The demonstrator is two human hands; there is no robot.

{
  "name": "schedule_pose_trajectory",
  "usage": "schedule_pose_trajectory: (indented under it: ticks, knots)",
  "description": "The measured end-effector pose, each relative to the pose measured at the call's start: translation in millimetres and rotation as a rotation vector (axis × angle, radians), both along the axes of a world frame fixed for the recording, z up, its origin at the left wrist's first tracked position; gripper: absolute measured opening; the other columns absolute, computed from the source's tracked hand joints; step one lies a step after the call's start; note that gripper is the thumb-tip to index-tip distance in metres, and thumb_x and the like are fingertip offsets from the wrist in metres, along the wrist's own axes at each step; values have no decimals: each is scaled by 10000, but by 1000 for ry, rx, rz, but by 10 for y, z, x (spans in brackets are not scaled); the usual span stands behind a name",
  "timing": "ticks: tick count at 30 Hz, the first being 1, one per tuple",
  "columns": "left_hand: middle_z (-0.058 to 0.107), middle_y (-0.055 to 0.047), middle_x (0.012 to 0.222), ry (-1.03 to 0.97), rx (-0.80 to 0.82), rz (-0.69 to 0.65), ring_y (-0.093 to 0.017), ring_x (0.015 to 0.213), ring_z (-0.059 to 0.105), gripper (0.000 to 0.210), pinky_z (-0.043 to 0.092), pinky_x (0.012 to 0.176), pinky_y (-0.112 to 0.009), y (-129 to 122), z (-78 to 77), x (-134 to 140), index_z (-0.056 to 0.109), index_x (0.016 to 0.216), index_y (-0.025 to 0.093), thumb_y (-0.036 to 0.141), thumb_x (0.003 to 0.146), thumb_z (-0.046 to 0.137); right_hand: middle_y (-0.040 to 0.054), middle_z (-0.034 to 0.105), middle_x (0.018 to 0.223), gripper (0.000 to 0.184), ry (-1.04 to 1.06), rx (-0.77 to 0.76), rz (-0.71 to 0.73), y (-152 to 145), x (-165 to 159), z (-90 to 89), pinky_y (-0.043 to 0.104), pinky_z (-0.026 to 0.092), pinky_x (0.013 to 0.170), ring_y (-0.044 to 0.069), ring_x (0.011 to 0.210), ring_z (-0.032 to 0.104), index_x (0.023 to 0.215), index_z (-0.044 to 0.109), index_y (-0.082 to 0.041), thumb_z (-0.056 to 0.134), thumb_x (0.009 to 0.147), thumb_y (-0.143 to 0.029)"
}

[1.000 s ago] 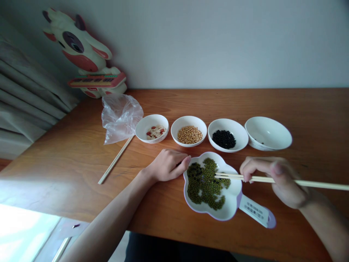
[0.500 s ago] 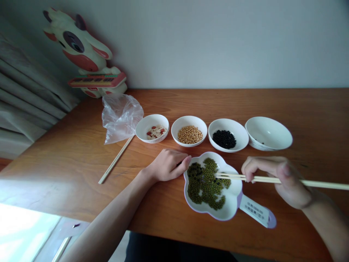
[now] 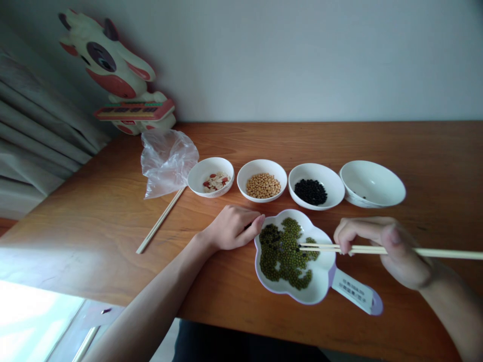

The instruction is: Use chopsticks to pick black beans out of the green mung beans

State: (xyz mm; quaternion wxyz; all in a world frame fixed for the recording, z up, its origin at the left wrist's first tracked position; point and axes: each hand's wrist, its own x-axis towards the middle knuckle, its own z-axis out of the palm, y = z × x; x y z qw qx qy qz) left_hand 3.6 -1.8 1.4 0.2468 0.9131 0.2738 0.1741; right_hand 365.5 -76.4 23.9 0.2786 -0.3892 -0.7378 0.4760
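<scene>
In my right hand [image 3: 388,246] is a pair of pale chopsticks [image 3: 362,249], held sideways with the fingers closed round them. Their tips reach over green mung beans [image 3: 290,256] in a white, flower-shaped dish [image 3: 320,286] with a purple rim and a labelled handle. A small dark bean [image 3: 300,246] is right at the tips; whether they pinch it is too small to tell. My left hand [image 3: 236,229] rests on the table with curled fingers, its thumb at the dish's left rim. A few other dark beans lie among the green ones.
Behind the dish stand bowls in a row: one with red-and-white pieces [image 3: 210,177], one with yellow soybeans [image 3: 262,181], one with black beans [image 3: 316,186], and one with a few specks [image 3: 372,183]. At left are spare chopsticks [image 3: 161,221], a plastic bag [image 3: 168,163] and a cow toy [image 3: 124,75].
The chopstick tips have shifted very slightly downward in the picture, beside a dark bean that now shows at their ends. My left hand and the dish are practically unmoved.
</scene>
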Motion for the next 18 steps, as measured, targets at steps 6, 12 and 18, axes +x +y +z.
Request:
schedule_pose_trajectory:
  ticks: [6,12,18]
  knots:
    - [578,-16,670,5,-3,-1,-131,604,505,439,381,624,-277,2,-2,-1,487,727,190,330,1118,342,86,717,857,811,4,11,8,-4,-6,6,423,488,753,291,806,648,894,715,-263,130,978,-817]
    - [560,-10,674,-4,-25,-1,-128,609,492,428,367,625,-278,-2,-2,-2,455,731,192,333,1120,343,83,709,864,807,-13,9,4,-6,-19,16,422,486,756,290,810,643,896,706,-264,125,978,-818]
    - [550,-3,672,-3,-35,7,-123,602,477,418,358,623,-278,-6,-12,-5,448,733,192,328,1117,354,82,717,873,804,-3,15,11,-6,-21,13,424,490,762,292,816,651,906,716,-265,137,978,-819]
